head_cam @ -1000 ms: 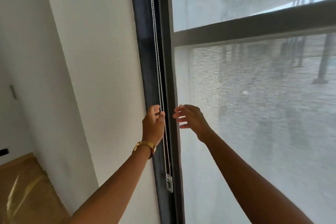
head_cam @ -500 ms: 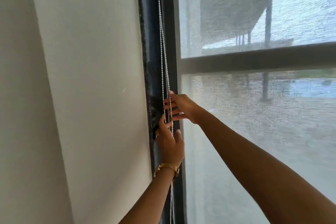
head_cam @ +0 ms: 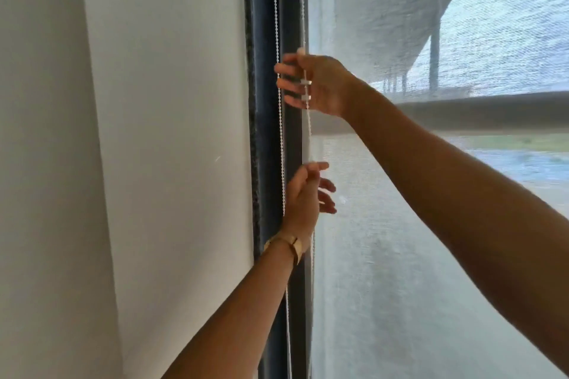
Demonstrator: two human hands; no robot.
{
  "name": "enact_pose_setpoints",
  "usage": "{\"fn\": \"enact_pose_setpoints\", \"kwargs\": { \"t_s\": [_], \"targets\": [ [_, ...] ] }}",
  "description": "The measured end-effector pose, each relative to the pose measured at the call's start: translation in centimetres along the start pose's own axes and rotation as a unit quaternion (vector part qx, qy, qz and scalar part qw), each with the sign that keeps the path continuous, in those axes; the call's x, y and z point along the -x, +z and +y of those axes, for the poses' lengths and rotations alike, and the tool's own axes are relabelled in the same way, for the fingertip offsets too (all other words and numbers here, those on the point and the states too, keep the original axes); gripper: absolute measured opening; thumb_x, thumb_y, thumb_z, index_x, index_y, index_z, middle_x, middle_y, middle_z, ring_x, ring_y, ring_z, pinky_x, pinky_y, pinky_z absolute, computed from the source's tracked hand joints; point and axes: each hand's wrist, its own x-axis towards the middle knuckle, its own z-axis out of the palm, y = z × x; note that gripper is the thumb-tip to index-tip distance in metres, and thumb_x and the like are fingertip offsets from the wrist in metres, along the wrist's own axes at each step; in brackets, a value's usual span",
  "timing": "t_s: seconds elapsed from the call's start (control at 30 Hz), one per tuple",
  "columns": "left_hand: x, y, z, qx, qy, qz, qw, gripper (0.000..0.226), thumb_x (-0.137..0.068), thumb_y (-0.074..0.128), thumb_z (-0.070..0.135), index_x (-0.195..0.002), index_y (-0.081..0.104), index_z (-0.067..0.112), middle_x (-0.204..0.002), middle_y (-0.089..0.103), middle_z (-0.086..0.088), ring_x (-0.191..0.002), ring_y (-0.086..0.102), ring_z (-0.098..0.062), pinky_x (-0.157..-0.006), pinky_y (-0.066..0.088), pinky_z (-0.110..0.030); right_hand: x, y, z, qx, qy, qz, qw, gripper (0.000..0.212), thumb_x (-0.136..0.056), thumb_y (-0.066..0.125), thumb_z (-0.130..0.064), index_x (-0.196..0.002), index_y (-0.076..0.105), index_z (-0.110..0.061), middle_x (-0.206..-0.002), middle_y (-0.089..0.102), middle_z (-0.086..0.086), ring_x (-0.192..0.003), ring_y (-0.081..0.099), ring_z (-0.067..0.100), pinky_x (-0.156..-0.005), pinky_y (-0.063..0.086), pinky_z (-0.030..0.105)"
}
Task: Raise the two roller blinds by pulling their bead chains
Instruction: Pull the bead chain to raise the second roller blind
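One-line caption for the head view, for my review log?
Right hand pinches the bead chain high, left hand pinches it lower, beside the sheer roller blind.

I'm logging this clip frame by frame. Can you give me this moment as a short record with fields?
setting: dark window frame between a white wall and a sheer roller blind
right hand: upper, pinching the right strand of the bead chain
left hand: lower, on the same strand, fingers partly spread
left wrist: gold watch
blind: covers the glass
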Motion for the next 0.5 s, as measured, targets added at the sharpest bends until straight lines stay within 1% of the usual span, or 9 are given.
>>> {"fn": "enact_pose_setpoints", "kwargs": {
  "t_s": [0.07, 0.13, 0.2, 0.27, 0.33, 0.4, 0.47, 0.5],
  "targets": [
    [-2.0, 0.5, 3.2, 0.042, 0.035, 0.006, 0.998, 0.035, -0.1, 0.031, 0.03, -0.116, 0.056, 0.01, -0.078, 0.056, 0.0, -0.059, 0.054, -0.007, -0.053, 0.051, -0.022, -0.8, 0.4, -2.0, 0.031, -0.023, 0.011, 0.999, 0.029, -0.1, 0.037, -0.035, -0.102, 0.059, -0.017, -0.098, 0.069, -0.002, -0.094, 0.066, 0.018, -0.079, 0.054, 0.035],
    [-4.3, 0.9, 6.0, 0.077, 0.065, 0.027, 0.995, 0.033, -0.1, 0.033, 0.026, -0.112, 0.059, 0.011, -0.072, 0.052, 0.002, -0.053, 0.045, -0.005, -0.046, 0.043, -0.019, -1.6, 0.4, -3.1, 0.065, -0.029, 0.014, 0.997, 0.035, -0.099, 0.038, -0.039, -0.112, 0.059, -0.014, -0.103, 0.07, -0.001, -0.097, 0.067, 0.019, -0.074, 0.055, 0.033],
    [-6.2, 1.1, 7.5, 0.048, 0.094, 0.042, 0.994, 0.03, -0.1, 0.035, 0.02, -0.102, 0.063, 0.013, -0.065, 0.046, 0.004, -0.05, 0.037, -0.003, -0.044, 0.033, -0.015, -2.0, 0.4, -3.7, 0.085, -0.036, 0.015, 0.996, 0.039, -0.097, 0.041, -0.042, -0.117, 0.059, -0.013, -0.109, 0.07, 0.001, -0.098, 0.068, 0.019, -0.072, 0.056, 0.031],
    [-7.2, 1.0, 7.2, 0.008, 0.128, 0.055, 0.99, 0.032, -0.098, 0.035, 0.011, -0.085, 0.064, 0.013, -0.065, 0.048, 0.004, -0.053, 0.037, -0.003, -0.05, 0.033, -0.014, -2.1, 0.2, -4.0, 0.09, -0.062, 0.013, 0.994, 0.038, -0.095, 0.047, -0.043, -0.114, 0.059, -0.013, -0.109, 0.069, 0.001, -0.096, 0.068, 0.018, -0.073, 0.057, 0.03],
    [-7.4, 0.6, 6.1, 0.012, 0.145, 0.079, 0.986, 0.036, -0.096, 0.033, 0.005, -0.069, 0.055, 0.015, -0.064, 0.047, 0.002, -0.058, 0.039, -0.007, -0.059, 0.036, -0.018, -1.9, -0.2, -4.3, 0.084, -0.089, 0.021, 0.992, 0.035, -0.094, 0.049, -0.043, -0.109, 0.059, -0.014, -0.105, 0.069, 0.0, -0.093, 0.069, 0.017, -0.075, 0.057, 0.029],
    [-7.4, 0.1, 5.2, 0.008, 0.167, 0.106, 0.98, 0.036, -0.095, 0.031, 0.004, -0.065, 0.047, 0.014, -0.062, 0.041, 0.001, -0.059, 0.037, -0.009, -0.062, 0.036, -0.021, -1.8, -0.6, -4.6, 0.08, -0.1, 0.03, 0.991, 0.035, -0.095, 0.045, -0.044, -0.11, 0.058, -0.015, -0.105, 0.068, 0.001, -0.094, 0.07, 0.017, -0.076, 0.058, 0.028],
    [-7.2, 0.2, 4.9, 0.002, 0.177, 0.113, 0.978, 0.035, -0.094, 0.03, 0.002, -0.064, 0.043, 0.013, -0.061, 0.038, 0.0, -0.059, 0.034, -0.009, -0.061, 0.034, -0.021, -1.5, -0.8, -5.0, 0.061, -0.088, 0.025, 0.994, 0.036, -0.098, 0.038, -0.041, -0.112, 0.056, -0.013, -0.104, 0.068, 0.002, -0.091, 0.07, 0.018, -0.072, 0.058, 0.027],
    [-7.0, 0.4, 4.8, 0.003, 0.183, 0.11, 0.977, 0.035, -0.094, 0.03, 0.002, -0.063, 0.041, 0.014, -0.061, 0.038, -0.001, -0.059, 0.034, -0.009, -0.061, 0.034, -0.022, -1.4, -0.8, -5.2, 0.046, -0.08, 0.021, 0.995, 0.035, -0.099, 0.036, -0.039, -0.109, 0.057, -0.012, -0.1, 0.068, 0.003, -0.087, 0.069, 0.017, -0.07, 0.058, 0.027]
  ]
}}
